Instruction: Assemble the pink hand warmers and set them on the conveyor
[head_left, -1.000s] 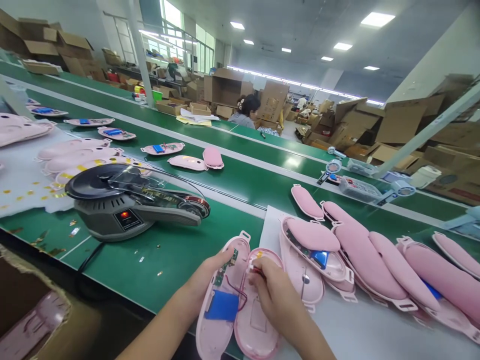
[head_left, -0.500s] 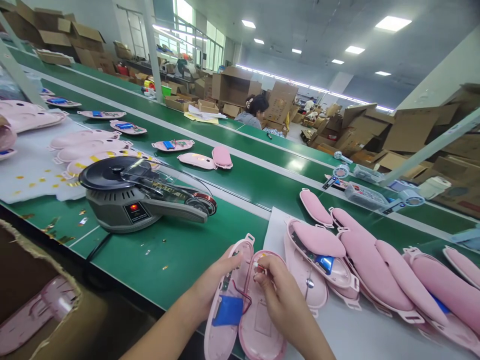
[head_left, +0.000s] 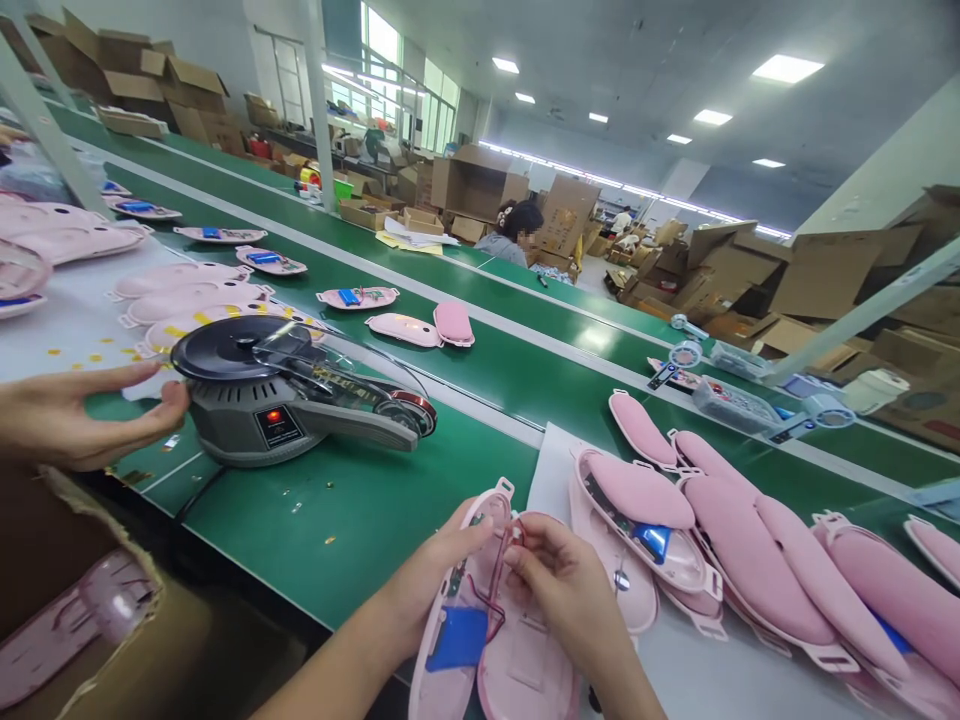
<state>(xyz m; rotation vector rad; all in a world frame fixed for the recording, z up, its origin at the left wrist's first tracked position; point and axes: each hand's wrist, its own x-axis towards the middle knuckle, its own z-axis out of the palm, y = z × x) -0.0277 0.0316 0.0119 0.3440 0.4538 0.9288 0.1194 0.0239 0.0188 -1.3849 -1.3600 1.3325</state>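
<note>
My left hand (head_left: 442, 560) is wrapped round a pink shell half (head_left: 439, 675), its thumb over the upper inside edge. A blue battery (head_left: 457, 638) and part of a green circuit board show inside that half. Beside it lies the other pink half (head_left: 525, 665), tilted against the first. Over its top, my right hand (head_left: 559, 570) pinches a small white connector (head_left: 516, 522) on thin wires. Red and dark wires (head_left: 491, 600) loop between the halves.
A tape dispenser (head_left: 262, 400) with a red light stands at left, and another person's hand (head_left: 97, 415) reaches beside it. Pink shells (head_left: 757, 560) overlap at right. More parts lie on the green belt (head_left: 525, 340). An open carton (head_left: 127, 640) is lower left.
Another person's hand has come in from the left, next to the tape dispenser. My right hand has brought the connector slightly closer to the left shell half's upper end.
</note>
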